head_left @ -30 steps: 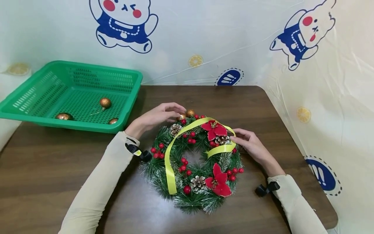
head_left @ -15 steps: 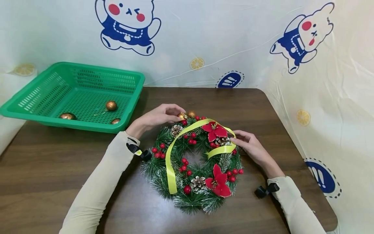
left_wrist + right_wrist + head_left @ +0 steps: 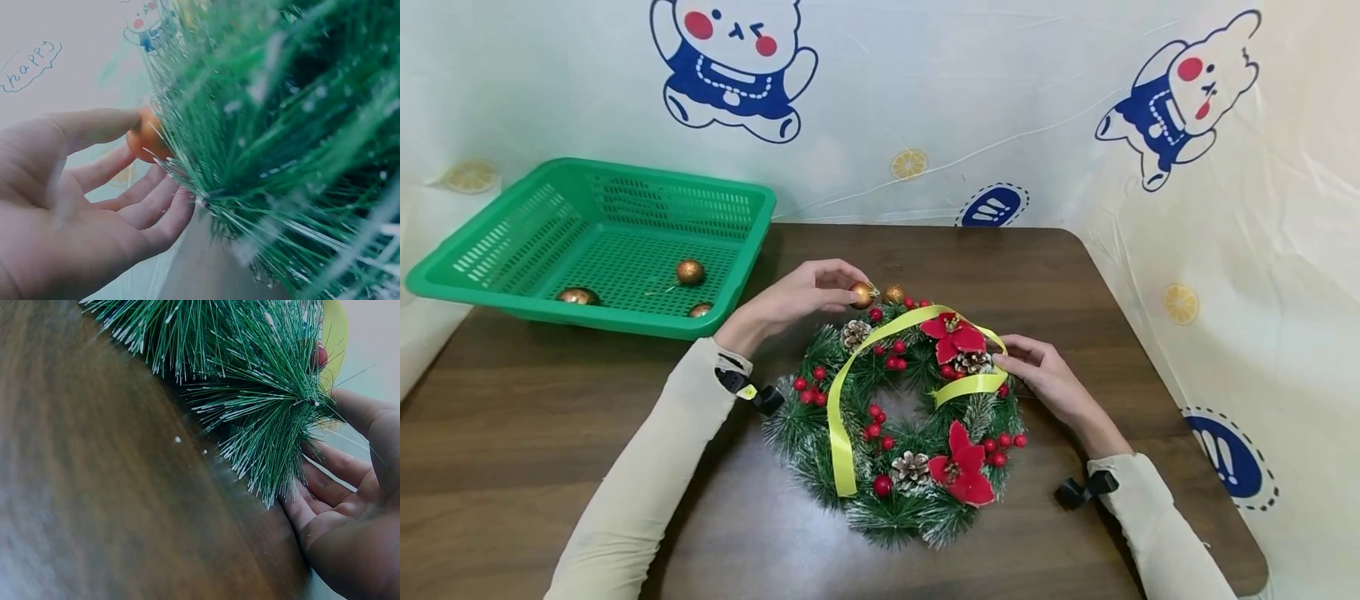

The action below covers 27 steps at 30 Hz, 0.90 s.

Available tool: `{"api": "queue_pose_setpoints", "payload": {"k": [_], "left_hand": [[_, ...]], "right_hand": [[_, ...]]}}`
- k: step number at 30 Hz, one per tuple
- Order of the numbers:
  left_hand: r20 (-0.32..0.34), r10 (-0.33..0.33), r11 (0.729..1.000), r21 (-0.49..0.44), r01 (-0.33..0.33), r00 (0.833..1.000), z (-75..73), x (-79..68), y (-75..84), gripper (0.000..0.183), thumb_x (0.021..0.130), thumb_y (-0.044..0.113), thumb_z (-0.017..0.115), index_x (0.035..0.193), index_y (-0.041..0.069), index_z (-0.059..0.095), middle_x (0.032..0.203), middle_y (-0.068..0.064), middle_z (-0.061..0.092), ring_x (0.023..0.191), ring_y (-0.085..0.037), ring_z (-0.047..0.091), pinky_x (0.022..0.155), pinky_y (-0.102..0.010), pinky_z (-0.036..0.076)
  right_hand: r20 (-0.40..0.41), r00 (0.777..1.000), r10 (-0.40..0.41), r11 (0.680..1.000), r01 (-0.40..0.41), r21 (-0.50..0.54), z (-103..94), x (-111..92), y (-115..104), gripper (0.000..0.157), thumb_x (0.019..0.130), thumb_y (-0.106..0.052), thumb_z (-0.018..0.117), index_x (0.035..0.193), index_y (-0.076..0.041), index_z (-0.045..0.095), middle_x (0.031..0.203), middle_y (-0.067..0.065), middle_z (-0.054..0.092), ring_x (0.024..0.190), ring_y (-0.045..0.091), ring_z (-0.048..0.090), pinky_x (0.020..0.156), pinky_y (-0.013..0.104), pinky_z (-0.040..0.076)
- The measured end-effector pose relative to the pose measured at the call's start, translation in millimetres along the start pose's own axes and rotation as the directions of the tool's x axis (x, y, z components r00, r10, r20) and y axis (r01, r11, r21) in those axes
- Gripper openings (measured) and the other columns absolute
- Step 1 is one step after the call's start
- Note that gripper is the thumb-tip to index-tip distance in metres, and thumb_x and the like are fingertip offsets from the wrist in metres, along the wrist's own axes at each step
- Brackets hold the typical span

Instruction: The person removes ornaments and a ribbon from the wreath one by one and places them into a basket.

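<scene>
A green Christmas wreath [image 3: 820,450] with red berries, pine cones and red flowers lies on the table. At its far left edge my left hand [image 3: 797,296] pinches a gold bauble [image 3: 861,295] between thumb and fingers; the orange-looking bauble [image 3: 148,134] shows at the fingertips in the left wrist view. Another gold bauble [image 3: 894,293] sits just right of it at the wreath's top. My right hand [image 3: 1048,375] grips the wreath's right edge, thumb on top by the yellow ribbon [image 3: 841,425] and fingers at the outer side, as the right wrist view shows.
A green plastic basket [image 3: 752,242] stands at the back left of the brown table [image 3: 550,467]. Inside lie gold baubles, one of them a glittery bauble [image 3: 690,272] with a string. A patterned white sheet [image 3: 865,83] hangs behind the table.
My left hand has lifted the gold bauble slightly up and left, and its cap now points right. The right hand keeps its place on the wreath. The head view has shifted slightly.
</scene>
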<state>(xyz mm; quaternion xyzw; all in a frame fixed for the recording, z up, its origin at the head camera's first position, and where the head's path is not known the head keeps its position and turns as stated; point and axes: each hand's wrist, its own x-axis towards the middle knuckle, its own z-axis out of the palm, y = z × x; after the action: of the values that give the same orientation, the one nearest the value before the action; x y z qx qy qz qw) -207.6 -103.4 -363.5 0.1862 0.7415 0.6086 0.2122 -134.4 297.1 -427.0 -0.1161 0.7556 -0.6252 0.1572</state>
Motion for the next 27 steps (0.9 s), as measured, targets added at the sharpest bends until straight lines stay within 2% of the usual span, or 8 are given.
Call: {"api": "queue_pose_setpoints", "payload": {"k": [6, 13, 18, 27], "left_hand": [[-0.032, 0.028, 0.999, -0.045, -0.029, 0.999, -0.5, -0.7, 8.0, 0.035, 0.096, 0.010, 0.066, 0.129, 0.004, 0.058, 0.126, -0.016, 0.060, 0.113, -0.028, 0.060, 0.101, -0.055, 0.047], [-0.029, 0.059, 0.997, -0.048, -0.061, 0.998, -1.0, -2.5, 13.2, 0.036, 0.096, 0.009, 0.066, 0.131, 0.003, 0.057, 0.128, -0.016, 0.059, 0.115, -0.027, 0.059, 0.099, -0.052, 0.049], [-0.027, 0.085, 0.995, -0.048, -0.087, 0.996, -0.8, -4.9, 16.5, 0.037, 0.095, 0.009, 0.066, 0.131, 0.003, 0.057, 0.127, -0.016, 0.059, 0.115, -0.028, 0.059, 0.099, -0.054, 0.048], [-0.032, 0.096, 0.995, -0.036, -0.097, 0.995, 0.2, -9.9, 22.0, 0.037, 0.094, 0.009, 0.067, 0.130, 0.003, 0.058, 0.127, -0.015, 0.060, 0.116, -0.027, 0.058, 0.100, -0.054, 0.048]], "right_hand": [[-0.014, 1.000, 0.013, 1.000, -0.013, 0.001, 0.4, -1, -1, 0.035, 0.099, -0.023, 0.063, 0.129, -0.004, 0.061, 0.120, 0.011, 0.064, 0.105, 0.020, 0.063, 0.087, 0.028, 0.055], [-0.006, 1.000, 0.013, 1.000, -0.013, 0.005, 1.4, -3, -3, 0.035, 0.100, -0.023, 0.062, 0.130, -0.005, 0.060, 0.121, 0.011, 0.064, 0.105, 0.021, 0.063, 0.087, 0.029, 0.055], [-0.002, 1.000, 0.011, 1.000, -0.011, 0.002, 1.4, -2, -3, 0.034, 0.101, -0.023, 0.061, 0.130, -0.005, 0.061, 0.121, 0.012, 0.064, 0.105, 0.021, 0.063, 0.087, 0.029, 0.055], [0.003, 1.000, 0.002, 1.000, -0.002, 0.023, 2.9, -1, -1, 0.035, 0.100, -0.021, 0.062, 0.131, -0.004, 0.060, 0.120, 0.010, 0.065, 0.105, 0.020, 0.063, 0.088, 0.029, 0.055]]}}
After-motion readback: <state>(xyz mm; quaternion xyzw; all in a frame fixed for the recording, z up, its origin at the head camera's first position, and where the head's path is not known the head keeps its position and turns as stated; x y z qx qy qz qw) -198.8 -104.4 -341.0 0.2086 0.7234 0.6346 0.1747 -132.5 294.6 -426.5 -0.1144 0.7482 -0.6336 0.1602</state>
